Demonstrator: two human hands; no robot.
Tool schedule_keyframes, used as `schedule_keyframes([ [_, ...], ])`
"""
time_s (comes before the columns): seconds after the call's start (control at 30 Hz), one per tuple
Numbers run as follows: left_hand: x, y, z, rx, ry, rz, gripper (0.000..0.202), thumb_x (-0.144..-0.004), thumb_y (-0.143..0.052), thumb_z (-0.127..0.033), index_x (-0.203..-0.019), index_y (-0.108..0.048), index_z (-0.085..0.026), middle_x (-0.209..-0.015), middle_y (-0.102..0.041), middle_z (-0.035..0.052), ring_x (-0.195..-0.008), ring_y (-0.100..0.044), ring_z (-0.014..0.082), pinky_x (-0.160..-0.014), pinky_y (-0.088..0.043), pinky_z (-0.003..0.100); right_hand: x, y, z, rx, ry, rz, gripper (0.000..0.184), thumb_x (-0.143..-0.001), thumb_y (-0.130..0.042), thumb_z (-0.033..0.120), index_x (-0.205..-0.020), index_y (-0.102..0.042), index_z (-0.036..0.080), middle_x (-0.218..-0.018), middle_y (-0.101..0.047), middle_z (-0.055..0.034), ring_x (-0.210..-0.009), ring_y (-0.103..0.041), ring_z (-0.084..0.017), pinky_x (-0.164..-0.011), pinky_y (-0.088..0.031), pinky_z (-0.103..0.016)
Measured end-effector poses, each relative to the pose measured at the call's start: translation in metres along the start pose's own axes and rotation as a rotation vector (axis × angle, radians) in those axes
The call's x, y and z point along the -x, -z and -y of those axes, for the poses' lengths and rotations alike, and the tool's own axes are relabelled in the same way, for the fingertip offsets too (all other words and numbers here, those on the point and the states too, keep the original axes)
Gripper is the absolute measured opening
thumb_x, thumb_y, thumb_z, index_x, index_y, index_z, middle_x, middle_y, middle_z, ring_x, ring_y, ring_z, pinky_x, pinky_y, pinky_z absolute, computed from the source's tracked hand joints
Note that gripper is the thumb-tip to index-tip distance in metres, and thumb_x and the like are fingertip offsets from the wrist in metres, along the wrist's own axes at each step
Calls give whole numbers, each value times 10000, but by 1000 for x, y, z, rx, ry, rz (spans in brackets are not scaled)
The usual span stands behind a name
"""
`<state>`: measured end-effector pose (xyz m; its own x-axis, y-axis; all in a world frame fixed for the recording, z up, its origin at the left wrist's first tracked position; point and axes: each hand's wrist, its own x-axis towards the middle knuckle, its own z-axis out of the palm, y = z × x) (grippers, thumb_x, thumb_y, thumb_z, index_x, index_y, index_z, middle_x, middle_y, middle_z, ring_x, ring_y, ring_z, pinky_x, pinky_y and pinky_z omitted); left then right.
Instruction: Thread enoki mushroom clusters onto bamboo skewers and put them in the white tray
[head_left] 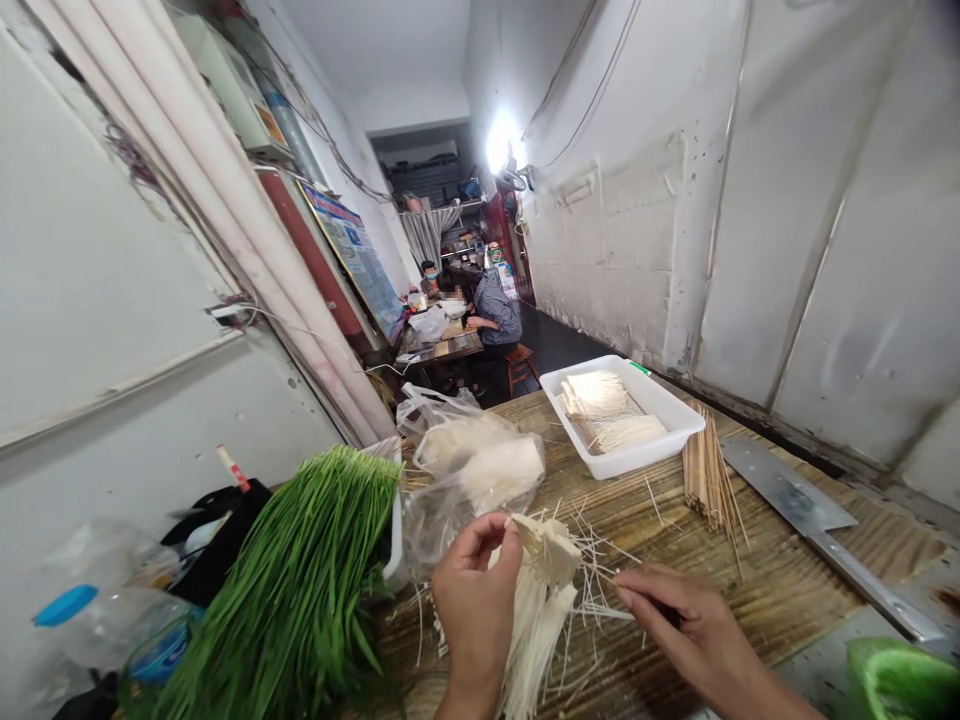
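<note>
My left hand (474, 592) pinches the base of a clump of white enoki mushrooms (541, 600) that lies on the wooden table (780, 590). My right hand (686, 625) is closed in a pinch on thin strands pulled off the clump's right side. Loose strands are scattered around both hands. Just behind the clump sits a clear plastic bag of more enoki mushrooms (472, 462).
A white tray (679, 410) with skewered enoki stands behind, bamboo skewers (709, 480) beside it, and a cleaver (817, 530) to the right. Green chives (300, 590) pile at left. Plastic bottles (112, 625) sit far left. People sit at a far table (491, 315).
</note>
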<state>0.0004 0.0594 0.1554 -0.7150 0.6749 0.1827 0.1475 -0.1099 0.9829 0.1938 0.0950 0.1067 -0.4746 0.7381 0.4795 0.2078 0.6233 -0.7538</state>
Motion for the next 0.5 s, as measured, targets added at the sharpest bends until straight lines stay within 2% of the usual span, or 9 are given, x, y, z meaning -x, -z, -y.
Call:
schedule_keyframes([
  [0.13,1,-5,8,-9,-3,-23,271,-608,-716,-341,-776,-689,-131,-741,-713,58,-699,-662,182,-688,-542,278,-1,2,-6,-17,-18,22,210,-891,-486,270,-889,-692,229,-706,-666,-17,-643,-616,-156,-593,-484,-237],
  [0.3,5,-9,10,-121,-122,-24,202,-644,-677,-315,-752,-696,-146,-716,-711,47,-652,-656,175,-648,-536,263,0,8,-22,-26,-27,81,229,-890,-470,304,-878,-681,214,-784,-679,-41,-730,-632,-173,-664,-503,-246],
  [0.43,10,-20,14,-259,-241,28,129,-688,-631,-280,-692,-686,-164,-669,-692,33,-613,-631,165,-607,-510,248,-5,12,-35,6,-114,196,334,-875,-476,338,-1146,-602,187,-746,-661,-39,-658,-627,-167,-611,-517,-241],
  [0.5,12,-28,20,-310,-374,15,102,-705,-609,-245,-659,-670,-177,-646,-668,15,-586,-600,145,-599,-489,236,-10,13,-38,53,-109,213,426,-849,-518,347,-1245,-536,191,-844,-668,-63,-713,-641,-179,-644,-530,-253],
])
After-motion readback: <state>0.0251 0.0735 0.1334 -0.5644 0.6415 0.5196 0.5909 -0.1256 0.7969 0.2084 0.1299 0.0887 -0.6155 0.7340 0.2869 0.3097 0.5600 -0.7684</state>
